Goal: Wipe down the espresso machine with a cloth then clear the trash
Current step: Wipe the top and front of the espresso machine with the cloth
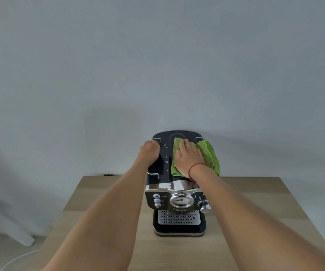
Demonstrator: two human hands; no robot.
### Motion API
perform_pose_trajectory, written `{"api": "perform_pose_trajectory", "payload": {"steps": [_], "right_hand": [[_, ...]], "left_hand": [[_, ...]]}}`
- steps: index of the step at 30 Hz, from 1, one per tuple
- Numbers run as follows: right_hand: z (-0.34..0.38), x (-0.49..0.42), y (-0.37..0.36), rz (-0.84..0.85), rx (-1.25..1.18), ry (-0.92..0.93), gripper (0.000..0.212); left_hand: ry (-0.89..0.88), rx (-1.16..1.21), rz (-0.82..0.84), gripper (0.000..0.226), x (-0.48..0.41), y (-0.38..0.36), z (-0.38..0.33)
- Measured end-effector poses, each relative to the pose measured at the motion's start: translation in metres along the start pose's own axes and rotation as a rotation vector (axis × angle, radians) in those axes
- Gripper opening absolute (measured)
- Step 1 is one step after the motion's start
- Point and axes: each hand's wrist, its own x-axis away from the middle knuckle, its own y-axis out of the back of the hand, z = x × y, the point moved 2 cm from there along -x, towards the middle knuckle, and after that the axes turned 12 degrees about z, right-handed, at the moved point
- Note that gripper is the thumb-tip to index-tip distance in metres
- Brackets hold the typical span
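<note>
- The step in hand is the first one, the wiping: the right hand (188,157) lies flat, fingers spread, on the green cloth (206,155) and presses it on the top of the espresso machine (177,192).
- This grip is not closed around the cloth; the palm only holds it down against the top plate, and part of the cloth hangs over the right edge of the machine.
- The left hand (150,153) is clenched on the upper left edge of the machine, I think to keep it steady.
- The machine stands upright near the far edge of the wooden surface (103,202), close to the wall.
- A few small pale spots (166,162) are visible on the black top, just to the left of the cloth, so the next move probably calls for a slide of the cloth to that side with even pressure.
- The front, the sides and the drip tray (179,218) look not yet wiped; I see no trash in the view.
- The cloth looks soft and ribbed, like microfibre, folded in layers.
- The body is glossy black, with chrome bands, a round gauge, small buttons, a metal knob and a perforated metal grille.
</note>
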Motion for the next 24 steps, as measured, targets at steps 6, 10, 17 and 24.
{"api": "perform_pose_trajectory", "payload": {"steps": [6,10,17,24], "right_hand": [[0.0,0.015,-0.002,0.029,0.022,0.009,0.057],[-0.001,0.006,0.002,0.009,0.026,0.03,0.056],[0.003,-0.029,0.018,-0.034,-0.005,0.108,0.054],[0.008,-0.067,0.031,-0.095,-0.139,0.122,0.05]], "left_hand": [[0.006,0.0,0.0,0.045,-0.001,-0.002,0.003],[0.003,-0.018,0.004,0.037,-0.011,-0.003,0.006],[-0.011,-0.052,-0.02,0.033,-0.025,-0.004,0.007],[-0.036,-0.059,-0.02,0.031,-0.036,-0.005,0.014]]}}
